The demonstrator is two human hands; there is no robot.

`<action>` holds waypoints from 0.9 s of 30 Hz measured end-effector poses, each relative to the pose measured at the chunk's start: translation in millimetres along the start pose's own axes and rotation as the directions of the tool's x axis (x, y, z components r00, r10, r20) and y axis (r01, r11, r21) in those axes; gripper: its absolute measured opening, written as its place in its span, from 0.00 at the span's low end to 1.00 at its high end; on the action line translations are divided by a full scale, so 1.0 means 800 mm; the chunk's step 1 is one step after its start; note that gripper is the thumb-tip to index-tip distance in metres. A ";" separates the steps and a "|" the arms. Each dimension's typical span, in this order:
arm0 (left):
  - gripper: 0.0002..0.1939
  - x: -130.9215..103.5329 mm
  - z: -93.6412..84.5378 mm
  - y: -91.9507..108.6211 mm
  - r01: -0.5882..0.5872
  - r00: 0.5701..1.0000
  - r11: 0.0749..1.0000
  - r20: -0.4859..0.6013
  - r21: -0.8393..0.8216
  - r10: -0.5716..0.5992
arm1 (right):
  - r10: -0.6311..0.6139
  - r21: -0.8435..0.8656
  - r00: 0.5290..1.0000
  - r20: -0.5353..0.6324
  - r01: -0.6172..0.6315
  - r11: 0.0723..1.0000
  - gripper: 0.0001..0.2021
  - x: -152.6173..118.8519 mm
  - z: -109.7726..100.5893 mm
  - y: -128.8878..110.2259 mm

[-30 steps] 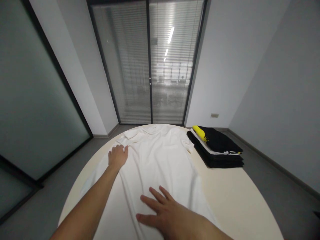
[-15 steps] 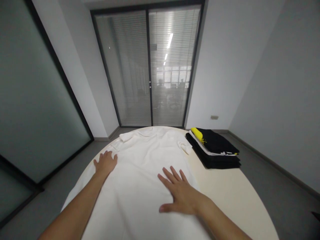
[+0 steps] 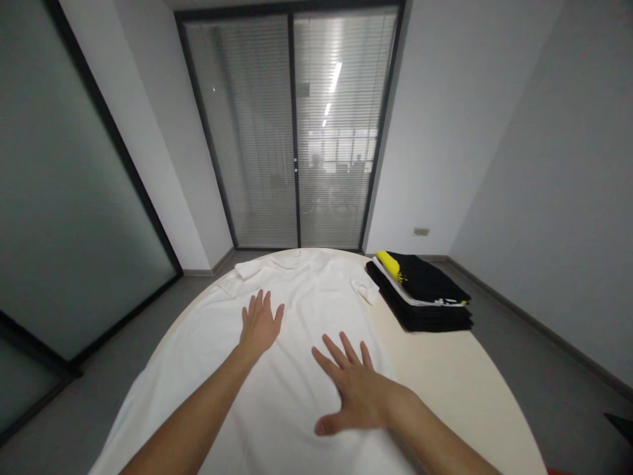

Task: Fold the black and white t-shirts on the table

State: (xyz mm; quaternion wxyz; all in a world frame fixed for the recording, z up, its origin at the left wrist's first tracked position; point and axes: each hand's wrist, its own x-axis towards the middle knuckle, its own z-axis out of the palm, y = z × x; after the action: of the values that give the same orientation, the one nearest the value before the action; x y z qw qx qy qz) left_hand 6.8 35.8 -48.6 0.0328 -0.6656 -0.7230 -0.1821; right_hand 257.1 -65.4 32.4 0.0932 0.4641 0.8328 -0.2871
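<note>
White shirt (image 3: 297,376) under left hand (image 3: 260,325), right hand (image 3: 357,389) — table margin (image 3: 450,386) at right

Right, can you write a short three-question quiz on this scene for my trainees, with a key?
1. Which side of the white shirt is the stack of folded cloth on, as the wearer sees it? a) left b) right
2. True or false: the shirt is rolled into a ball.
3. Fill in: the left hand is ___ the table's far edge than the right hand.

Key: 1 b; 2 false, it is spread out; 3 nearer to.
</note>
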 end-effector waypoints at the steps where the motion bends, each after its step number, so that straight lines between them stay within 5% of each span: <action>1: 0.34 -0.004 -0.002 -0.002 0.023 1.000 1.000 0.004 -0.006 -0.023 | 0.009 0.001 1.000 0.010 -0.009 1.000 0.63 -0.002 0.002 -0.002; 10: 0.35 -0.029 -0.015 -0.010 0.086 0.988 0.990 0.122 0.108 -0.099 | -0.043 -0.063 0.992 -0.117 0.036 0.997 0.66 -0.010 0.051 -0.018; 12: 0.33 -0.024 -0.022 -0.002 0.088 0.985 0.985 0.135 0.152 -0.108 | -0.065 -0.087 0.984 -0.166 0.052 0.995 0.64 -0.010 0.044 -0.019; 18: 0.29 0.004 -0.021 0.036 -0.051 0.998 0.990 0.054 0.131 0.044 | -0.135 -0.062 0.910 -0.392 0.120 0.991 0.35 -0.001 0.006 -0.001; 23: 0.31 0.014 0.009 0.034 -0.009 0.993 0.999 0.117 0.032 0.006 | 0.061 -0.030 0.919 -0.389 -0.079 0.996 0.38 0.020 0.008 0.034; 27: 0.33 0.016 0.013 0.015 0.037 0.992 0.998 0.123 0.042 -0.042 | 0.108 -0.013 0.927 -0.359 -0.121 0.993 0.41 0.031 0.012 0.044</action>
State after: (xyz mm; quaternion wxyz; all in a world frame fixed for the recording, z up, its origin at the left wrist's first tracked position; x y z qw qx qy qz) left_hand 19.1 51.4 -51.9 -0.0026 -0.6604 -0.7401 -0.1269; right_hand 271.5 -39.1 0.2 -0.0348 0.5547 0.8122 -0.1774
